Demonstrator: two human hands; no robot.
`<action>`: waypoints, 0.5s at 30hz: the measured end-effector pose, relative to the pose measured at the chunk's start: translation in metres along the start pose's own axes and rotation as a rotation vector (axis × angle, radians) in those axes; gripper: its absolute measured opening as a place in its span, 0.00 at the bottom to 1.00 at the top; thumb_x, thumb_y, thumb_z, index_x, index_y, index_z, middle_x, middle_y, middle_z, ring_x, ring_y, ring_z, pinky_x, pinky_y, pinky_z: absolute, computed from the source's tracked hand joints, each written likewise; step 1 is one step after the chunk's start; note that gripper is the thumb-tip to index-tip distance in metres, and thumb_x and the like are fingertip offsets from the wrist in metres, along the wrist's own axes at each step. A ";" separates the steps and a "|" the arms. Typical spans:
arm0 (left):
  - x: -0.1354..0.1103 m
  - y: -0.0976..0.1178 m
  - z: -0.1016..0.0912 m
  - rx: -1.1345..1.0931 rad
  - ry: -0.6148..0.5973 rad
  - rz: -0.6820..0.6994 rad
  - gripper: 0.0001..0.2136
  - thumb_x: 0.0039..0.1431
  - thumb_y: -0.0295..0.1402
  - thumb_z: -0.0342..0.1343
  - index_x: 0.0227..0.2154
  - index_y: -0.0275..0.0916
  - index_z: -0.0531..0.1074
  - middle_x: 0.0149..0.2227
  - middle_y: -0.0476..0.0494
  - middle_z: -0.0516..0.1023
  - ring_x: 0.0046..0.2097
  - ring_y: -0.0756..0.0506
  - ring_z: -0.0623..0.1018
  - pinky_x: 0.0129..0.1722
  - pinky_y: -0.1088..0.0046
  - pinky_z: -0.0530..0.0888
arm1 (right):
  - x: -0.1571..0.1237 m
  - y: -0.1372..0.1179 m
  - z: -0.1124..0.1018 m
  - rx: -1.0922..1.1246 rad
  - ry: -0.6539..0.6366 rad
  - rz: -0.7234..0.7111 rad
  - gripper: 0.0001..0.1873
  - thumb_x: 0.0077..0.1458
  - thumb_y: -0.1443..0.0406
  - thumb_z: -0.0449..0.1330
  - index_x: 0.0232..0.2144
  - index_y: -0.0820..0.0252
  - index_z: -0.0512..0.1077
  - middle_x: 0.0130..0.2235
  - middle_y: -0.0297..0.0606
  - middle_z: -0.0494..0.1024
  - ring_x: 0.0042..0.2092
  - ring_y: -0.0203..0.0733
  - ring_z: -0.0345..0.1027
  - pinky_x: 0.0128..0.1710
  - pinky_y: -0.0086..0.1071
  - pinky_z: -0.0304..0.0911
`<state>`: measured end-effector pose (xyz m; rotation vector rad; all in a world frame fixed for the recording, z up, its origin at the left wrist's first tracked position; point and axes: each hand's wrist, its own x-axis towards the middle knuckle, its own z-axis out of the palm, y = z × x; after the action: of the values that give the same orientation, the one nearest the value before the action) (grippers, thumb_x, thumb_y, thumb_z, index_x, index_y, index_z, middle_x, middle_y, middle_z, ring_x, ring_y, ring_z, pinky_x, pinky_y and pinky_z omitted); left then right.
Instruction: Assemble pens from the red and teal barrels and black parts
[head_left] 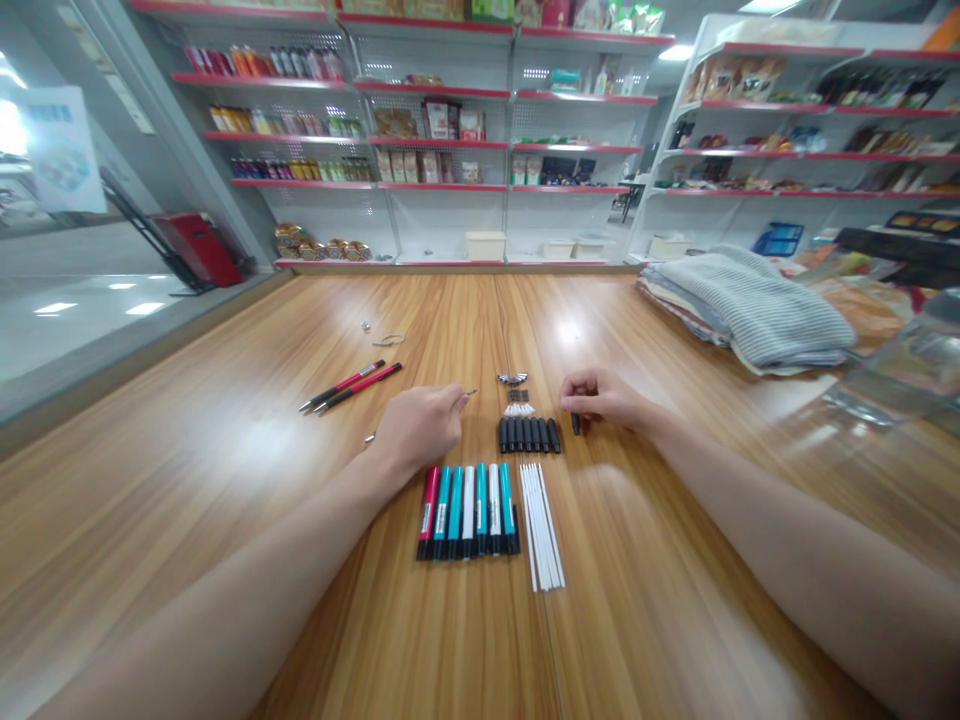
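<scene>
My left hand (pixel 420 425) is closed, pinching a small thin dark-and-silver piece (pixel 471 392) that juts from its fingertips; its exact kind is too small to make out. To the right, my right hand (pixel 604 398) has its fingers closed on a black pen grip (pixel 576 424), held beside a row of similar black grips (pixel 529 435). Between the hands lie small white parts (pixel 519 410), springs (pixel 518 396) and silver pen tips (pixel 513 379). Nearer me are a row of red, teal and white pen barrels (pixel 469 510) and a bundle of white refills (pixel 541 528).
Two red-and-black pens (pixel 352 387) lie on the wooden table (pixel 247 540) at left, with a wire loop (pixel 388 341) beyond. A small metal piece (pixel 370 438) sits by my left wrist. Folded cloths (pixel 757 305) and a clear container (pixel 892 350) occupy the right side.
</scene>
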<state>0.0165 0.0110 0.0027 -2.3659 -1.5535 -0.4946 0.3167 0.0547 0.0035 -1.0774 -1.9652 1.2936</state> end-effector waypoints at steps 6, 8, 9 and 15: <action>0.000 0.001 0.000 -0.019 -0.013 0.000 0.15 0.65 0.37 0.42 0.28 0.39 0.70 0.29 0.42 0.77 0.32 0.43 0.76 0.30 0.69 0.61 | -0.004 -0.006 0.005 -0.057 -0.105 0.040 0.18 0.49 0.53 0.63 0.27 0.64 0.68 0.17 0.32 0.71 0.18 0.31 0.62 0.18 0.24 0.56; 0.000 0.000 0.000 -0.020 -0.017 -0.001 0.15 0.65 0.37 0.42 0.28 0.39 0.70 0.29 0.42 0.77 0.32 0.43 0.76 0.30 0.69 0.61 | -0.005 -0.007 0.005 -0.062 -0.105 0.028 0.18 0.50 0.54 0.63 0.28 0.64 0.68 0.17 0.32 0.71 0.18 0.32 0.62 0.19 0.24 0.57; 0.000 0.000 0.000 -0.019 -0.019 -0.001 0.15 0.65 0.38 0.42 0.28 0.39 0.70 0.29 0.42 0.77 0.32 0.43 0.76 0.30 0.69 0.62 | -0.005 -0.007 0.005 -0.063 -0.110 0.022 0.17 0.50 0.54 0.62 0.28 0.64 0.69 0.17 0.32 0.71 0.18 0.32 0.63 0.19 0.25 0.58; 0.000 0.001 -0.001 -0.007 -0.023 0.005 0.15 0.65 0.38 0.42 0.28 0.39 0.70 0.29 0.43 0.77 0.33 0.43 0.76 0.30 0.69 0.62 | -0.005 -0.006 0.004 -0.056 -0.140 -0.011 0.13 0.50 0.59 0.59 0.32 0.66 0.70 0.18 0.31 0.71 0.18 0.32 0.62 0.20 0.25 0.56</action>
<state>0.0175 0.0101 0.0041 -2.3878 -1.5584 -0.4740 0.3141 0.0470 0.0074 -1.0248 -2.1192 1.3478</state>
